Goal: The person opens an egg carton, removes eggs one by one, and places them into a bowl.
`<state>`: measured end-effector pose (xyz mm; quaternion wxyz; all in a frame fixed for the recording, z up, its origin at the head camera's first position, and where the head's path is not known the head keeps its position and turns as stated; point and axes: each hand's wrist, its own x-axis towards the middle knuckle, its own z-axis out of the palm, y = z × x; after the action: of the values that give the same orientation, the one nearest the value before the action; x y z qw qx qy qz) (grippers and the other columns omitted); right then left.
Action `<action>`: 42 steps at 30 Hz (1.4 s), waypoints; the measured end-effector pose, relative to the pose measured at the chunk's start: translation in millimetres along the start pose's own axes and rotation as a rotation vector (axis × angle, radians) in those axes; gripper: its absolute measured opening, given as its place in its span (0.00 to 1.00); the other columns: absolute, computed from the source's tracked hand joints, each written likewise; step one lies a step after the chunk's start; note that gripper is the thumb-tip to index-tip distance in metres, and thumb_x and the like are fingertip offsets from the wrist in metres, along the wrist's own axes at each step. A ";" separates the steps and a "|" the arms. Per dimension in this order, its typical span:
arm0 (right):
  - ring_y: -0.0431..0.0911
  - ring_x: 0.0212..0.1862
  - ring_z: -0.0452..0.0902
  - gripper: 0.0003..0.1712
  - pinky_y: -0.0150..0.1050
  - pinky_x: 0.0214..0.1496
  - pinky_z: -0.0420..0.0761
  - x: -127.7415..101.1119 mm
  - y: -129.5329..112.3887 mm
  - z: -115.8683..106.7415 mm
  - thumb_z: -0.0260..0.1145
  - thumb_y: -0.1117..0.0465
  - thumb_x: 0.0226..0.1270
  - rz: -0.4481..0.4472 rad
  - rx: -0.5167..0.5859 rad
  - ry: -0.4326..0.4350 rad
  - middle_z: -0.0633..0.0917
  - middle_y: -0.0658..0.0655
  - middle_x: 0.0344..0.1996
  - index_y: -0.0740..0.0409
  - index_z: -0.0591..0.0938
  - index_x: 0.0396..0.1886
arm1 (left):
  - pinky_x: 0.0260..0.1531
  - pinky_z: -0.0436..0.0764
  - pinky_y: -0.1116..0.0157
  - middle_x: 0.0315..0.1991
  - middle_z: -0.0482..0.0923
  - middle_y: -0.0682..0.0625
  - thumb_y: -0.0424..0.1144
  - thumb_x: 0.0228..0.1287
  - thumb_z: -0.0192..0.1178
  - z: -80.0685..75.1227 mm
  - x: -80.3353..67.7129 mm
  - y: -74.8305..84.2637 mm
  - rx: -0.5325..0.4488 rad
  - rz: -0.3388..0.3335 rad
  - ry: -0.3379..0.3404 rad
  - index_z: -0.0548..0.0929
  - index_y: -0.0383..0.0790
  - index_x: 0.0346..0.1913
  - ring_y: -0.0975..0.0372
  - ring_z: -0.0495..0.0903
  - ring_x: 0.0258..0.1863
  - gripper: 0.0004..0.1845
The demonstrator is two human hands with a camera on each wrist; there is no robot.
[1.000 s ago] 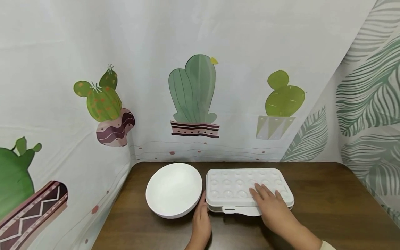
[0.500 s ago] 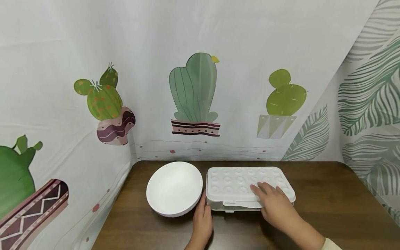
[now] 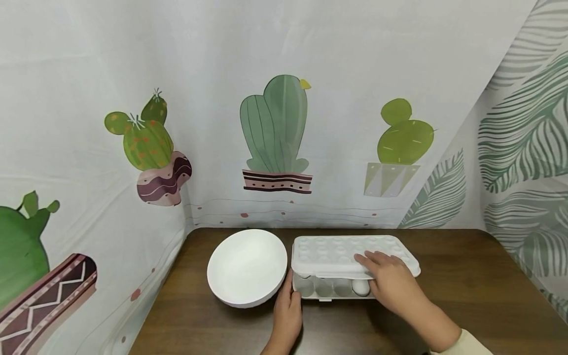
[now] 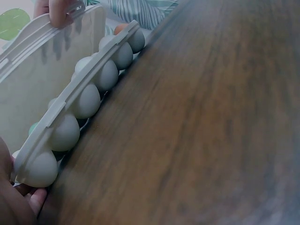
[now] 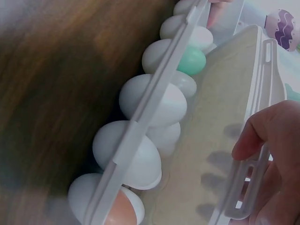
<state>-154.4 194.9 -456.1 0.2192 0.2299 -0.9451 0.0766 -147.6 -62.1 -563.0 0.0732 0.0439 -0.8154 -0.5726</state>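
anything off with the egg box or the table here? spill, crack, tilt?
Nothing stands out. The egg box lid is part-raised by the right hand; the left hand steadies the tray. The eggs sit whole in their cups, and the white bowl stands level on the table.

The egg box (image 3: 337, 286) looks like moulded plastic, off-white and matt; its dimpled lid (image 3: 350, 254) has a soft satin sheen, with faint shadows showing through it in the right wrist view. The eggs (image 5: 152, 101) inside are smooth and slightly glossy. To the left, the white bowl (image 3: 247, 267) looks smooth and matt. The table (image 3: 466, 296) is dark brown wood grain with a low sheen. Behind, the printed backdrop (image 3: 275, 133) is thin, matt cloth, lightly creased
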 end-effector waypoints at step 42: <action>0.63 0.56 0.79 0.30 0.63 0.64 0.68 19.2 38.9 -26.6 0.66 0.58 0.63 0.082 0.059 0.080 0.85 0.65 0.52 0.59 0.78 0.65 | 0.74 0.62 0.46 0.77 0.64 0.45 0.30 0.72 0.44 -1.6 -1.0 1.8 0.031 0.016 -0.017 0.62 0.46 0.78 0.53 0.62 0.76 0.32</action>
<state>-177.8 228.0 -425.5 0.2465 0.1944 -0.9415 0.1224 -146.4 -62.8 -560.8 0.0702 0.0340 -0.8249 -0.5598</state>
